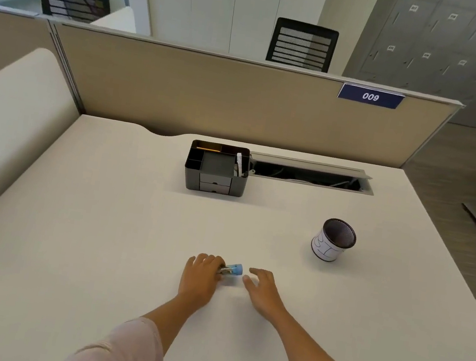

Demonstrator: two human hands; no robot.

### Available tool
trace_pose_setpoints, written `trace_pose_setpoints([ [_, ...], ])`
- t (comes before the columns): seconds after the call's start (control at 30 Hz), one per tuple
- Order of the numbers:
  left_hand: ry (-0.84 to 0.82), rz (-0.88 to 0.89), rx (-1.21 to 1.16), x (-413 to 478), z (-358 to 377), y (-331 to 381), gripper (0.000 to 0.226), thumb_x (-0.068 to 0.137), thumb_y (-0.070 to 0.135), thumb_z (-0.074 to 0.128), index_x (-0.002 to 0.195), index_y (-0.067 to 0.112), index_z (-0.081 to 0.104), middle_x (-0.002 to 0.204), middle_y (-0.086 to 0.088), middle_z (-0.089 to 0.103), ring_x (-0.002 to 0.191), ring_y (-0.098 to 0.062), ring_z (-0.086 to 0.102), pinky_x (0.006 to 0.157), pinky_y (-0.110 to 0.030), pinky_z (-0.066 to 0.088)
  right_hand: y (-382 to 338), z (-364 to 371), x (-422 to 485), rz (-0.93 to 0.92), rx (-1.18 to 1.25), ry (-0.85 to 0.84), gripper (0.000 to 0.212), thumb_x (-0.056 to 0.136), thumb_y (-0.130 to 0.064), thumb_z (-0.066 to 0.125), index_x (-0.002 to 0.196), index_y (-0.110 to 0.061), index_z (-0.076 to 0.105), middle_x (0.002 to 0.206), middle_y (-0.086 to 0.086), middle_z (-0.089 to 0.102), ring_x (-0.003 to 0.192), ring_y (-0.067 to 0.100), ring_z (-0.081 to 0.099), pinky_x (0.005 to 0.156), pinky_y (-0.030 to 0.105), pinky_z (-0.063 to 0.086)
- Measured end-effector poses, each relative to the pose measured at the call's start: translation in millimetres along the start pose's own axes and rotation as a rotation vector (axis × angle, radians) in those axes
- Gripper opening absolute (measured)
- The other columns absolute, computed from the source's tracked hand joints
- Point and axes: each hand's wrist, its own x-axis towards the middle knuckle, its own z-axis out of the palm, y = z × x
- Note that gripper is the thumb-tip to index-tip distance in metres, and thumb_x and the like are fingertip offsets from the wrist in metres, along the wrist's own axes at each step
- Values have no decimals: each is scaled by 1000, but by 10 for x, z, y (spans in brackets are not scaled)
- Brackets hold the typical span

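Observation:
A small clear tube with a blue cap (232,270) lies on its side on the white desk (98,236); metal bits show inside it. My left hand (200,276) grips the tube's left end, fingers curled over it. My right hand (260,289) hovers just right of the blue cap, fingers relaxed and spread, holding nothing and not touching the tube.
A black desk organiser (217,168) with drawers and a pencil stands at the back centre, beside an open cable tray (311,176). A mesh pen cup (334,241) with a white label sits to the right. A beige partition (211,99) bounds the desk's far edge.

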Motion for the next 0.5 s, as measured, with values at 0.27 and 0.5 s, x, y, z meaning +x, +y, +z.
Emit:
trace_pose_setpoints([
  [0.27,197,146,-202,124,-460,215,20,95,31,56,113,25,62,105,9,70,96,-16,57,84,-30,42,-486,-215,23,-39,-59,207,50,91,-66,25,95,-26,55,81,-4,66,77,17,62,68,34,46],
  [0.5,290,223,-278,196,-746,307,29,102,31,34,121,21,55,105,2,61,81,-15,52,71,-27,42,-870,-393,57,-179,31,338,47,94,-56,36,62,-24,51,58,-5,51,53,11,44,54,30,35],
])
